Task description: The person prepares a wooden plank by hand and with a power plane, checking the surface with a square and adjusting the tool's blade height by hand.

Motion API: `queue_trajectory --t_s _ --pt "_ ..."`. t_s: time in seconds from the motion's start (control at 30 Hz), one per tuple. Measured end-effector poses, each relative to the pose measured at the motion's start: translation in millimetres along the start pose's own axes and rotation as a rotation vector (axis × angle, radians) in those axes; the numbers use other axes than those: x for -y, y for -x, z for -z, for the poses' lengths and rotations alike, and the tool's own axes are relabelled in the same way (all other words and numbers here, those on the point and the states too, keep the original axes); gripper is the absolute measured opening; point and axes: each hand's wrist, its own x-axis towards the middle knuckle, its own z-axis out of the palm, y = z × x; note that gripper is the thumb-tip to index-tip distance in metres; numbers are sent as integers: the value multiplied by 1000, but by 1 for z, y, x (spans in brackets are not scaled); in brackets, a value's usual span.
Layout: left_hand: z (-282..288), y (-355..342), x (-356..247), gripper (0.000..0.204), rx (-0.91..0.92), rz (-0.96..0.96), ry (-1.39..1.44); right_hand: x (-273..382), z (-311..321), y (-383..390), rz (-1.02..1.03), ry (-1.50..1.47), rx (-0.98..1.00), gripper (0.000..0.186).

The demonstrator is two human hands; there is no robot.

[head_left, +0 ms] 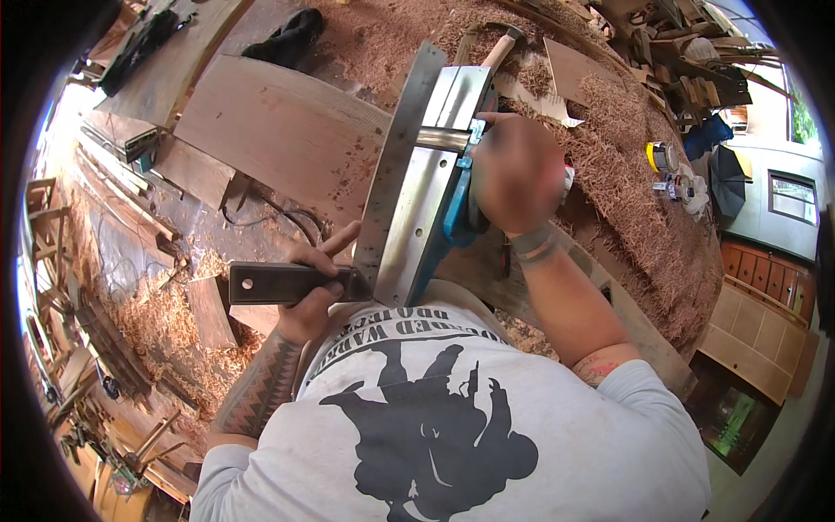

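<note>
An electric planer [406,200] with a teal body rests against my front, its shiny metal sole turned up and its cutter drum showing across the middle. My right hand [517,178], partly blurred, grips the planer on its right side. In my left hand [311,300] is the dark stock of a try square [252,284], with thumb and fingers closed round it. The square's long steel blade [396,165] runs along the left edge of the sole, reaching past its far end. Whether the blade touches the sole all along, I cannot tell.
Beyond the planer lies a wide wooden board [278,130]. A hammer [502,48] sits near the planer's far end. Reddish wood shavings [631,209] are heaped to the right, near a yellow-and-black roll [661,157]. A dark cable [283,213] and wood offcuts are on the left.
</note>
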Motion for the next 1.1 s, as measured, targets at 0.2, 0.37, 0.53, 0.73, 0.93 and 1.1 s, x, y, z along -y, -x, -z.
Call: queue_trajectory --t_s 0.2,0.37,0.53,0.73,0.93,1.1 --pt "-18 -1 -2 33 33 27 84 3 4 -4 81 55 1 9" --pt "-25 -1 -4 31 63 51 146 2 2 -4 54 32 6 10" --pt "-25 -2 -2 30 80 34 131 0 1 -4 81 57 -11 11" --pt "-28 -2 -8 30 93 48 95 0 3 -4 101 71 -4 10" --pt "-29 -2 -10 31 106 51 70 7 3 -6 -55 -52 -5 7" --pt "-28 0 -10 30 110 65 32 7 4 -6 -14 -6 -3 7"
